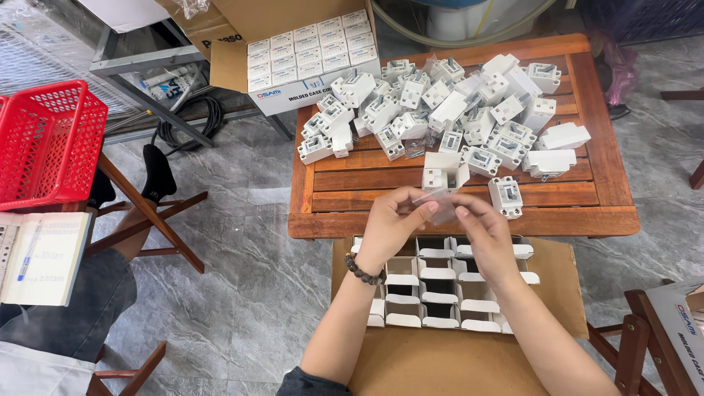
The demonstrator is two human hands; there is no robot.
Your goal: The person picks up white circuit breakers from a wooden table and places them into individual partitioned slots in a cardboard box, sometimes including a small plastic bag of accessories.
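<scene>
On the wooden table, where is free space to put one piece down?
The front planks of the wooden table are bare, left of the open small box, below the breaker pile. The right edge strip is also free. The middle and back are crowded.

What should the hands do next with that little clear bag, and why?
Probably pull the small clear bag open. Both the left hand and right hand pinch its edges above the open white boxes, and a white breaker sits close by on the wooden table.
</scene>
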